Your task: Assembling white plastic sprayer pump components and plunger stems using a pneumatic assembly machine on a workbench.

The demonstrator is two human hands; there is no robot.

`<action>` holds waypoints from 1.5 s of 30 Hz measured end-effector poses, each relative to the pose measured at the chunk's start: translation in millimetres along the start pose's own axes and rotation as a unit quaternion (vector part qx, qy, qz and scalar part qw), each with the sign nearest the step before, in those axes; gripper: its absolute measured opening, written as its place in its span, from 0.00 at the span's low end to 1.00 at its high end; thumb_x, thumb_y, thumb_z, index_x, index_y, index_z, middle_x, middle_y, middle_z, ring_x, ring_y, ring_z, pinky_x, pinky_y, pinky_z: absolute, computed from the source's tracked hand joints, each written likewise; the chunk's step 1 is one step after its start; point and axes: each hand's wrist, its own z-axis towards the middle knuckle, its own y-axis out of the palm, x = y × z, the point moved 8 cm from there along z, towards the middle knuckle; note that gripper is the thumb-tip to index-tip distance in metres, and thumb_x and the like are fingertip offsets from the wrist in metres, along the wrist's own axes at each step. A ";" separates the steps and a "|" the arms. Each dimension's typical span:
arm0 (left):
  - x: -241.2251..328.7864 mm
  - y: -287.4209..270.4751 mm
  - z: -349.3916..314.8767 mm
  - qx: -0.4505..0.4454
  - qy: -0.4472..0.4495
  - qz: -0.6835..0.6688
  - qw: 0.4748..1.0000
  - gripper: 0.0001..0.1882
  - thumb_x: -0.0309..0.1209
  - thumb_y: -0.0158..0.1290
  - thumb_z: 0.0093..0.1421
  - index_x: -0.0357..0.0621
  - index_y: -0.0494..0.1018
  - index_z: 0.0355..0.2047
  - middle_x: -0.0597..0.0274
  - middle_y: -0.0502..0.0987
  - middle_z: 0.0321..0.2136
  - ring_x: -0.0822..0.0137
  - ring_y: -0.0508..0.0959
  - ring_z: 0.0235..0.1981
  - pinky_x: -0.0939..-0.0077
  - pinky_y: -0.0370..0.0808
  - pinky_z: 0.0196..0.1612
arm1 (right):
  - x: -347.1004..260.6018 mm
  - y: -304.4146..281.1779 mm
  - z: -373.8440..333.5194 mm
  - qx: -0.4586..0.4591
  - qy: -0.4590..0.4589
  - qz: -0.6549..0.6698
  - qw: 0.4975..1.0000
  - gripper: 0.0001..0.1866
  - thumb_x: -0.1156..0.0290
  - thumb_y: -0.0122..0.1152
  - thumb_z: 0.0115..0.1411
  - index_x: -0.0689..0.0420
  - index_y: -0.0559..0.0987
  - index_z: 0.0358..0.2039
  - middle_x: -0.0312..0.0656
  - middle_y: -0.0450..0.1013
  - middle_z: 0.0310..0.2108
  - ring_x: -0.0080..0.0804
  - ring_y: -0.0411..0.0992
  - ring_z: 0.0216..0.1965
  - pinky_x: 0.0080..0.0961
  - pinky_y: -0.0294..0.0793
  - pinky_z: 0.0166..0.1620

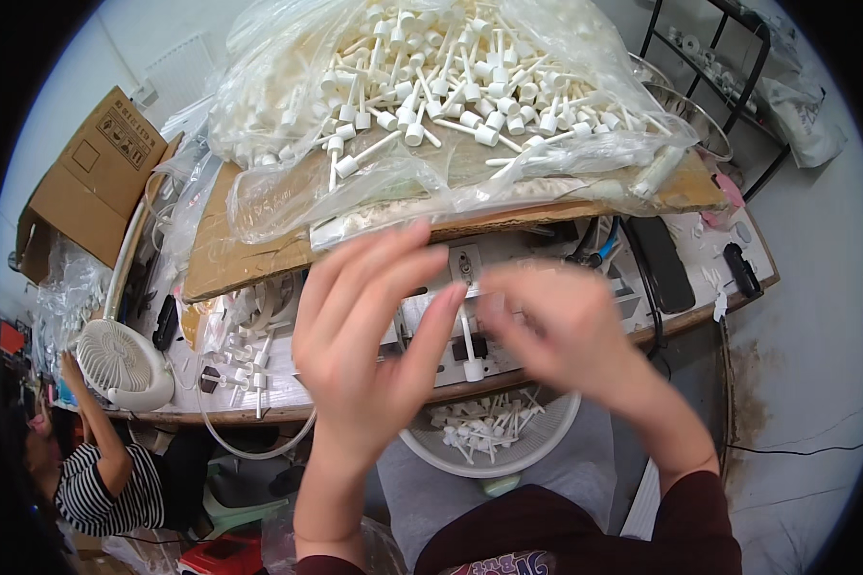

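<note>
My left hand (369, 331) is raised over the front of the bench, fingers stretched and apart, thumb tip close to the upper end of a white plastic stick with a cylindrical head (468, 345). The stick points head-down toward me, over a metal fixture (464, 261). My right hand (561, 321) is on the stick's other side, fingers bent and smeared by motion. Whether either hand touches the stick, I cannot tell. In my lap, below the bench edge, a pale round basket (537, 450) holds several similar white pieces (484, 426).
Beyond my hands, a big heap of white headed sticks (451, 86) lies in clear plastic on a cardboard sheet (221, 240). At left are a white fan (125, 364), a cardboard box (96, 182) and a person in a striped shirt (96, 489). A black shelf (729, 86) stands right.
</note>
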 end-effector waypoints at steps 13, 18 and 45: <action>-100.6 87.3 18.5 -0.217 -0.137 -0.121 0.959 0.15 0.36 0.54 0.67 0.38 0.81 0.44 0.51 0.81 0.48 0.57 0.80 0.52 0.68 0.74 0.55 | 203.2 -92.1 90.1 -0.104 0.196 -0.397 0.891 0.27 0.78 0.59 0.51 0.65 0.69 0.54 0.59 0.70 0.52 0.53 0.69 0.56 0.40 0.71 0.59; -103.6 90.5 16.2 -0.199 -0.155 -0.129 0.959 0.13 0.34 0.58 0.63 0.39 0.82 0.43 0.52 0.82 0.48 0.60 0.81 0.51 0.70 0.77 0.51 | 233.6 -86.2 114.6 -0.134 0.318 -0.301 0.889 0.47 0.71 0.63 0.42 0.66 0.60 0.65 0.63 0.67 0.59 0.54 0.70 0.58 0.38 0.72 0.59; -105.5 54.5 30.4 0.027 -0.051 0.036 0.998 0.21 0.28 0.63 0.55 0.48 0.74 0.50 0.58 0.70 0.49 0.61 0.73 0.48 0.64 0.75 0.42 | 83.8 23.1 152.9 -0.185 0.077 -0.065 0.978 0.42 0.59 0.75 0.46 0.50 0.69 0.62 0.53 0.67 0.57 0.49 0.73 0.51 0.38 0.74 0.55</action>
